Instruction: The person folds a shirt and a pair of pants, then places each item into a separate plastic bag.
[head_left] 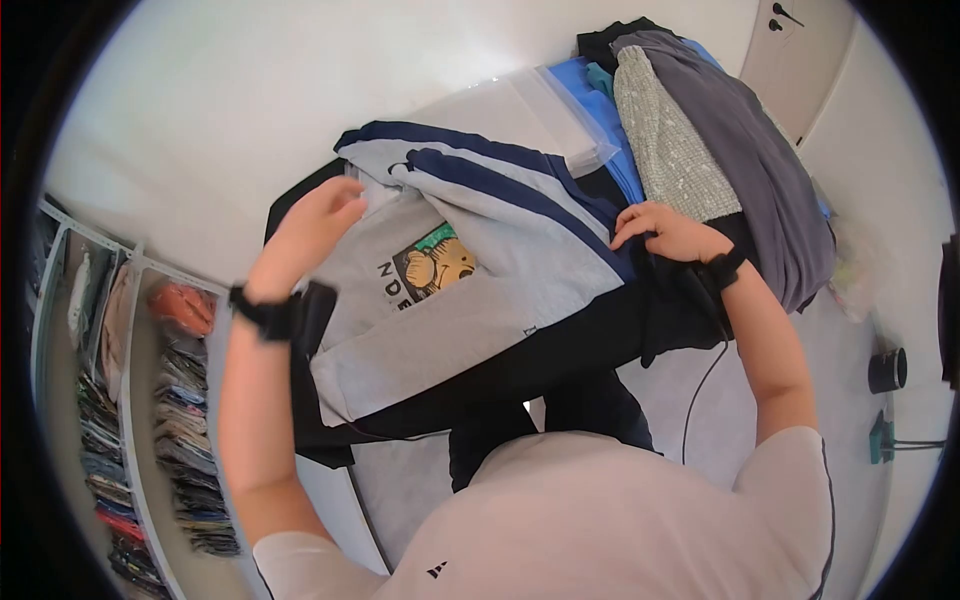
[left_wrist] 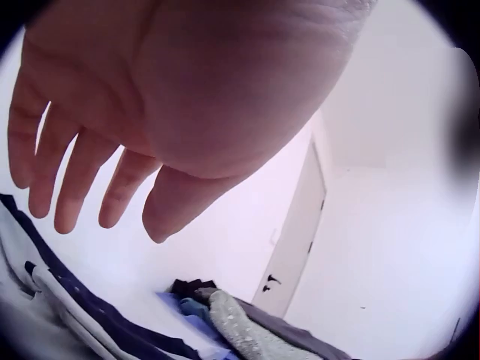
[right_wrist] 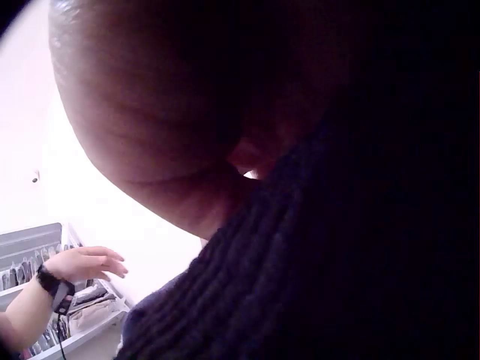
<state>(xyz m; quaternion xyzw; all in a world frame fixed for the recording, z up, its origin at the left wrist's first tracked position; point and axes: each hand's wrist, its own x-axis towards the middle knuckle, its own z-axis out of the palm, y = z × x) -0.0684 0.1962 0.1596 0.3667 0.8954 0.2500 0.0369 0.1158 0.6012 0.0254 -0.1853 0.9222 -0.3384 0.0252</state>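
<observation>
A grey sweatshirt point(head_left: 480, 330) with navy bands and a cartoon print lies spread out, one sleeve folded across its front. My left hand point(head_left: 318, 222) is raised over its left side, holding nothing; the left wrist view shows that hand point(left_wrist: 112, 127) with its fingers extended and spread. At the right end, my right hand point(head_left: 672, 232) pinches the navy ribbed part of the sweatshirt. Close up in the right wrist view, the dark ribbing point(right_wrist: 232, 277) rises against the curled right hand point(right_wrist: 165, 142), which hides most of the fingertips.
Beneath the sweatshirt is a black surface point(head_left: 570, 338). Clear plastic bags point(head_left: 510, 115) lie behind it. A heap of clothes, with a grey garment point(head_left: 735, 140) on top, fills the right end. Shelves point(head_left: 135, 330) of folded clothes stand left. A cable point(head_left: 690, 400) hangs at the right.
</observation>
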